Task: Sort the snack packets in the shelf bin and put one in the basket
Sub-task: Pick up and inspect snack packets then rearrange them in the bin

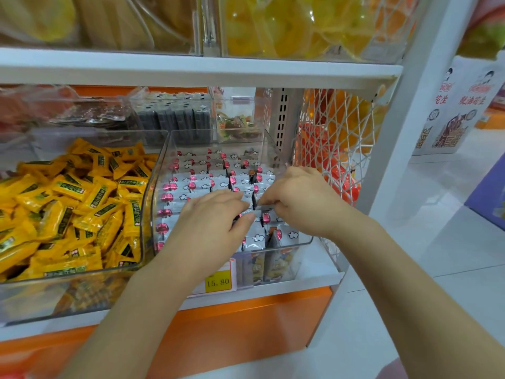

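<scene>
A clear plastic shelf bin (273,149) holds several rows of white snack packets (202,184) with red marks and cloud prints, standing upright. Both my hands are inside the bin near its front. My left hand (210,217) lies over the packets with its thumb pressing against a packet at the front. My right hand (297,198) has its fingers curled and pinches the top edge of a white packet (269,207) in the right row. No basket is in view.
A second clear bin (82,277) of yellow snack packets stands to the left. A yellow price tag (217,281) reading 15.80 hangs on the shelf front. A white wire mesh (336,149) closes the shelf's right side. More bins sit behind and above.
</scene>
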Demonstrator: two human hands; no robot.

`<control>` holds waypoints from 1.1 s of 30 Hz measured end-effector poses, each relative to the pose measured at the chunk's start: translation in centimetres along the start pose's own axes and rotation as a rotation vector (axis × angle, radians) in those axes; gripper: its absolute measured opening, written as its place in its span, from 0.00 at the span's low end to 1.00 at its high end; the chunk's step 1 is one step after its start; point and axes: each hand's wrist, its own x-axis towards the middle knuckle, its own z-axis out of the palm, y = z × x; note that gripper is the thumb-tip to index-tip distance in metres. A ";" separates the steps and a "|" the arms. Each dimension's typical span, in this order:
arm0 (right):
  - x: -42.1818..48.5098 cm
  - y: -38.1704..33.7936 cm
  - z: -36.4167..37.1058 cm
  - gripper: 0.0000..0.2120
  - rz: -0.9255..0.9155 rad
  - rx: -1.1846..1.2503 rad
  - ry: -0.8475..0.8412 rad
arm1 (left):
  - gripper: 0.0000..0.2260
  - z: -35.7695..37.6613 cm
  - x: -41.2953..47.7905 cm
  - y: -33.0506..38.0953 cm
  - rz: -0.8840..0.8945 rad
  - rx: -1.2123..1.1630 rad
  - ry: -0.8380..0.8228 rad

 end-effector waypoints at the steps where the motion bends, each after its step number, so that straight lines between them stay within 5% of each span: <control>1: 0.1 0.1 -0.2 0.19 0.007 0.011 -0.035 | 0.16 0.0 0.0 0.0 0.001 -0.002 0.000; 4: 0.4 0.3 -0.8 0.19 0.011 0.094 -0.034 | 0.17 -0.1 0.1 -0.1 0.004 -0.011 -0.014; 9: 2.5 0.8 -1.7 0.13 0.069 0.214 0.245 | 0.17 -0.4 0.2 -0.1 0.009 -0.038 -0.024; 19: 4.3 0.9 -0.4 0.03 0.089 -0.059 0.078 | 0.14 -0.6 0.4 -0.3 0.008 -0.101 0.053; 23: 3.3 1.6 -0.6 0.06 0.084 0.244 0.266 | 0.14 -0.9 0.2 -0.5 0.000 -0.125 0.139; 29: 0.3 1.7 -1.7 0.09 0.190 0.708 0.764 | 0.17 -1.6 0.2 -0.5 -0.079 -0.252 0.289; 33: -0.7 0.6 -2.0 0.10 0.224 1.086 0.825 | 0.18 -1.6 0.1 0.0 -0.112 -0.419 0.283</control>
